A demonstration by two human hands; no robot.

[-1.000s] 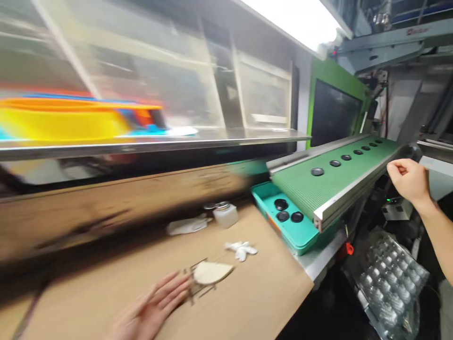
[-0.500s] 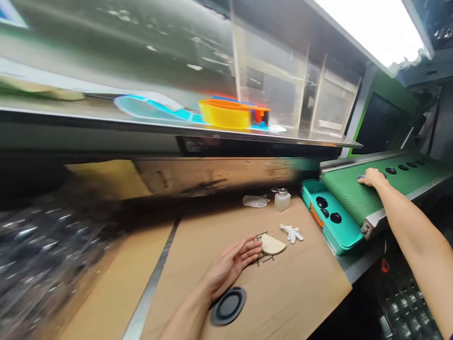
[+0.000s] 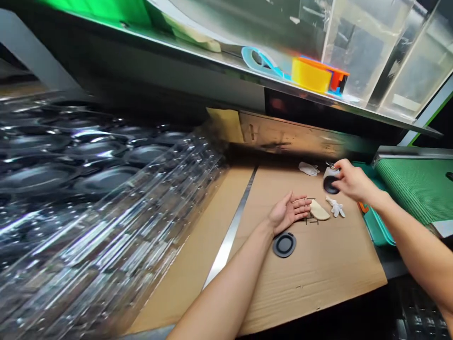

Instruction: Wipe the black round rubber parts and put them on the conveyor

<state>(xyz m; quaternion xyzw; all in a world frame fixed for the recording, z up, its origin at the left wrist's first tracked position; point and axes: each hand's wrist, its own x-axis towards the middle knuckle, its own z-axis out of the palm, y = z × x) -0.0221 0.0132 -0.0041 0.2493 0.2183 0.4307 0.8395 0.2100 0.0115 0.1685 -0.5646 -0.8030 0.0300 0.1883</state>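
A round black disc (image 3: 331, 184) is gripped at its edge by my right hand (image 3: 350, 179), above the cardboard in front of a small white bottle (image 3: 328, 171) with a metal top. My left hand (image 3: 287, 212) lies open, palm turned up, holding nothing. Its fingertips reach the side of a cream wedge-shaped pad (image 3: 319, 211); whether they touch it I cannot tell. Just below that hand, a dark grey round part (image 3: 284, 244) with a raised ring and a small tab rests on the cardboard sheet (image 3: 311, 274).
Stacked clear plastic trays (image 3: 116, 236) with dark round parts fill the left side. At right are a teal bin (image 3: 380, 226) and a green conveyor belt (image 3: 417, 184). White finger cots (image 3: 335, 208) lie near the pad. A metal shelf (image 3: 226, 66) overhangs the back.
My right hand has come left from the conveyor, now with a black disc in it. My left hand stays open beside the pad. The view has swung left, showing more trays.
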